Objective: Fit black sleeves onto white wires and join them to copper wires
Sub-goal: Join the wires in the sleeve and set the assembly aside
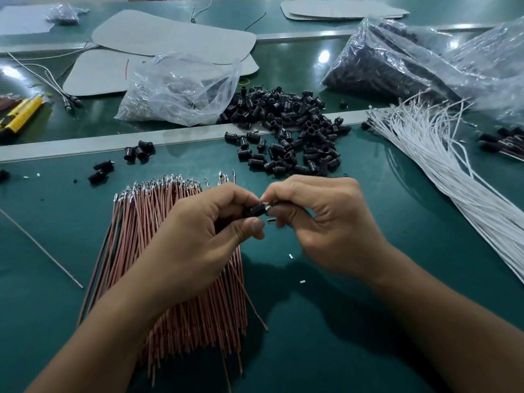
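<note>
My left hand (204, 231) pinches a small black sleeve (256, 209) between thumb and fingers above the green table. My right hand (320, 219) meets it from the right, fingertips closed on the wire end going into the sleeve; a short copper-coloured wire tip (271, 220) pokes out below the fingers. A thick bundle of copper wires (158, 251) lies under my left wrist. White wires (442, 165) fan out at the right. A heap of loose black sleeves (289, 129) sits beyond my hands.
An open plastic bag (181, 89) lies behind the heap, and larger bags of black parts (397, 61) at the back right. A yellow cutter (19, 114) rests at the far left. Grey card sheets (170, 32) lie at the back. A metal strip (85, 146) crosses the table.
</note>
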Available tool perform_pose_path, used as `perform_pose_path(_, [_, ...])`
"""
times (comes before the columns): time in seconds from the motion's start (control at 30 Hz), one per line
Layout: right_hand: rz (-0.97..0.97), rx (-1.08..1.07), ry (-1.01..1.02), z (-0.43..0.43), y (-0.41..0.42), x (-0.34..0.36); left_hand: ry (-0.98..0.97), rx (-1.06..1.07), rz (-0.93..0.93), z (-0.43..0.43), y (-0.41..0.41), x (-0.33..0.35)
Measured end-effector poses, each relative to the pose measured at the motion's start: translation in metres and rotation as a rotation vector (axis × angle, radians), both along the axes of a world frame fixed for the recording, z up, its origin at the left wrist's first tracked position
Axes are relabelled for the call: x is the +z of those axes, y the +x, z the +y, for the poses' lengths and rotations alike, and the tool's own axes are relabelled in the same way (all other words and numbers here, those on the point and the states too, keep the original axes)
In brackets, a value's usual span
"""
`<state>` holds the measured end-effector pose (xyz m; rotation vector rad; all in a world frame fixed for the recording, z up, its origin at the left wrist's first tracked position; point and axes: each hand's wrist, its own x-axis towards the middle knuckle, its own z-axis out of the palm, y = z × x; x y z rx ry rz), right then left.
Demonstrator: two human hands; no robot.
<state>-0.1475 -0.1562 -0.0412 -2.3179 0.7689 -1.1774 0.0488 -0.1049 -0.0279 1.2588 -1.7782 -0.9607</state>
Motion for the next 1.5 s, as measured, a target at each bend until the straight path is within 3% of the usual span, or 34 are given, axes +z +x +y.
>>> perform_pose_path(0.23, [0.001,-0.024,0.008,-0.004,-0.004,0.002,0.049,0.027,-0.112,-0.001,0.007,0.0])
perform_pose_path(0.63, [-0.178,0.115,0.272,0.004,-0.002,0.0,-0.139,0.07,0.17,0.007,-0.013,0.008])
perform_pose_path(0.77, [-0.296,0.153,0.451,0.008,0.003,0.002,-0.155,0.114,0.156,0.006,-0.017,0.006])
perform_pose_path(0.9, [-0.393,0.075,0.503,0.01,0.008,0.0,-0.19,0.092,0.083,0.004,-0.022,0.007])
perform_pose_path(1.17, [-0.5,0.207,0.678,0.016,0.016,0.005,-0.338,0.173,0.089,0.012,-0.026,0.015])
perform_pose_path(1.27, [-0.528,0.253,0.778,0.014,0.015,0.009,-0.351,0.184,0.043,0.007,-0.026,0.013])
perform_pose_path(1.33, [-0.565,0.223,0.789,0.01,0.01,0.015,-0.387,0.165,-0.083,0.006,-0.022,0.011])
perform_pose_path(1.43, [-0.811,0.063,0.831,-0.003,-0.01,0.041,-0.443,0.178,-0.236,0.007,-0.017,0.009])
perform_pose_path(1.5, [-0.985,-0.091,0.737,-0.019,-0.043,0.07,-0.464,0.14,-0.328,0.008,-0.013,0.009])
